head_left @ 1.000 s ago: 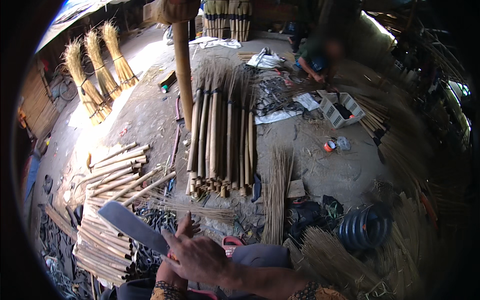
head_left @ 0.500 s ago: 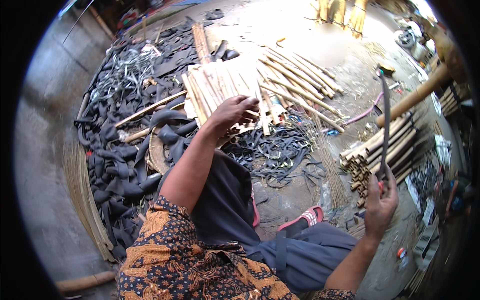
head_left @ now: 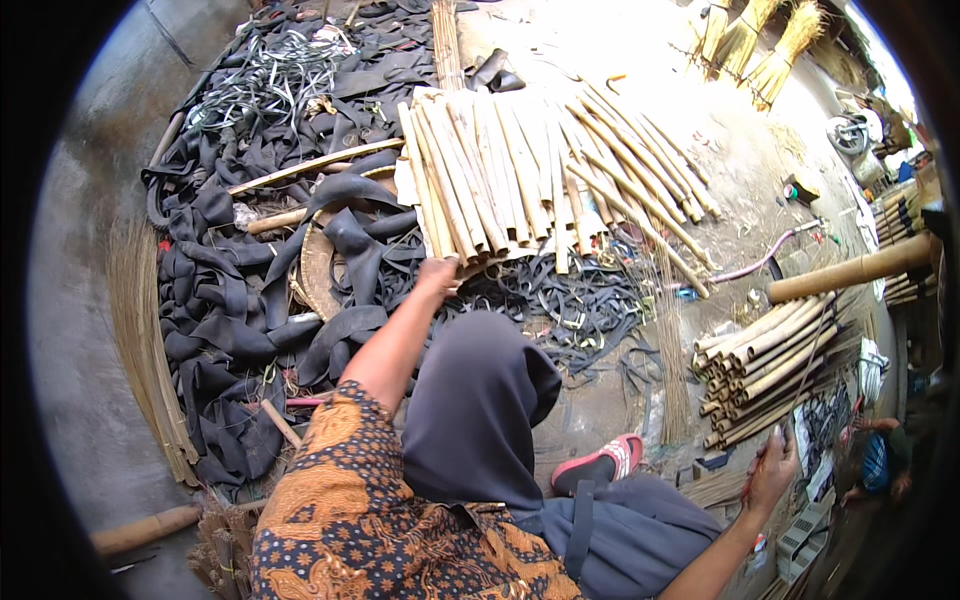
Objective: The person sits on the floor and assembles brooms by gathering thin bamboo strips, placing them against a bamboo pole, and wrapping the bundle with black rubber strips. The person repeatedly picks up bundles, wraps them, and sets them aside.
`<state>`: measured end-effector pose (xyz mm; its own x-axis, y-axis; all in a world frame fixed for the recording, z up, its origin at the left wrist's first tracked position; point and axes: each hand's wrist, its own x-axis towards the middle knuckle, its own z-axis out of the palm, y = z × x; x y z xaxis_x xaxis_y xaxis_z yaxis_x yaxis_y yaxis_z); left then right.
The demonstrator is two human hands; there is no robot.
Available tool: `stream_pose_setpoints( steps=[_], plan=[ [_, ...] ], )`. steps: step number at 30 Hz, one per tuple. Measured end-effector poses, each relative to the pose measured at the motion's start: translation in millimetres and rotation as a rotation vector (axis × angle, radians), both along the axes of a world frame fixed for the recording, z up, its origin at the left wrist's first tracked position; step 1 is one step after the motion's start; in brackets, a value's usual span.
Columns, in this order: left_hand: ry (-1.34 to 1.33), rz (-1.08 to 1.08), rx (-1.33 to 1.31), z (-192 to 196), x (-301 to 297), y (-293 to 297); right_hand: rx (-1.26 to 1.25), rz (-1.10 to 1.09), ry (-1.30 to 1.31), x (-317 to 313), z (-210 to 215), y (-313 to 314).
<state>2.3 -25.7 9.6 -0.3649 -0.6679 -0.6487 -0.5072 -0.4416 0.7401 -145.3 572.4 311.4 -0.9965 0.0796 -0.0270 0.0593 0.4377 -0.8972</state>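
Note:
My left hand [head_left: 438, 277] reaches to the near ends of the pale bamboo tubes [head_left: 505, 185], which lie side by side in front of me. Its fingers are curled at the leftmost ends, and what they grip is hidden. Out to the right, my right hand [head_left: 770, 473] is closed round the lower end of a long, thin dark strip [head_left: 812, 362], seen almost edge-on. A bit of red shows at that fist. Black rubber strips [head_left: 575, 305] lie tangled below the tubes.
Black rubber sheets [head_left: 215, 310] heap along the left wall. A stack of cut bamboo tubes [head_left: 765, 375] lies at right, below a thick bamboo pole [head_left: 850, 270]. Thin sticks [head_left: 670, 350] lie between. Another person [head_left: 880, 460] shows at the far right edge.
My left hand has dropped from above the tubes to their near left ends. My right hand has lowered, and the strip has turned edge-on. The view has shifted.

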Motion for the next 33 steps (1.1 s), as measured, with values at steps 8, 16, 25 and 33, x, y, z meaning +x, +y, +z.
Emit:
stream_pose_setpoints(
  steps=[8,16,25,33],
  plan=[
    [-0.226,-0.036,0.005,-38,-61,1,-0.268,-0.174,0.236,-41,17,30],
    [0.274,0.166,0.329,-32,-27,-8,-0.454,-0.165,0.340,-72,95,63],
    [0.333,0.271,0.551,30,48,-11,-0.412,-0.141,-0.125,-13,10,32],
    [0.033,0.185,-0.657,122,96,-72,-0.537,0.014,-0.022,-2,16,12]
  ],
)
